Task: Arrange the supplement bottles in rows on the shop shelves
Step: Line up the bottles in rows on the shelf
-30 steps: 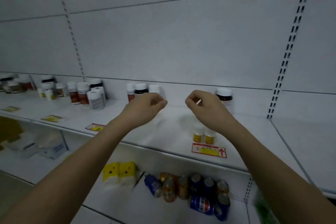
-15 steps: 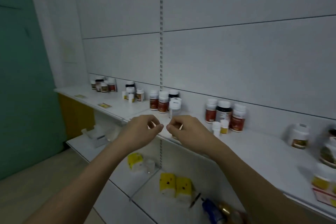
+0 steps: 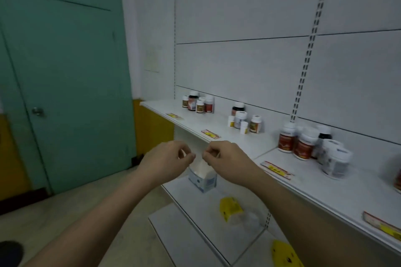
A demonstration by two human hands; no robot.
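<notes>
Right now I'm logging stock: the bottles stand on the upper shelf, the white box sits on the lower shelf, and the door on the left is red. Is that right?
One slip: the door on the left is green, not red, as the head view shows. The rest holds: the bottles stand on the upper shelf, and the white box sits on the lower shelf.

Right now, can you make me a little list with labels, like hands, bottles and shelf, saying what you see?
left hand: in the air, fingers curled, no bottle in it
right hand: same, close beside the left hand
supplement bottles: upright in small groups on the upper shelf
price tags: red and yellow, along the shelf edge
lower shelf: white box, yellow packs
door: green, shut
</notes>
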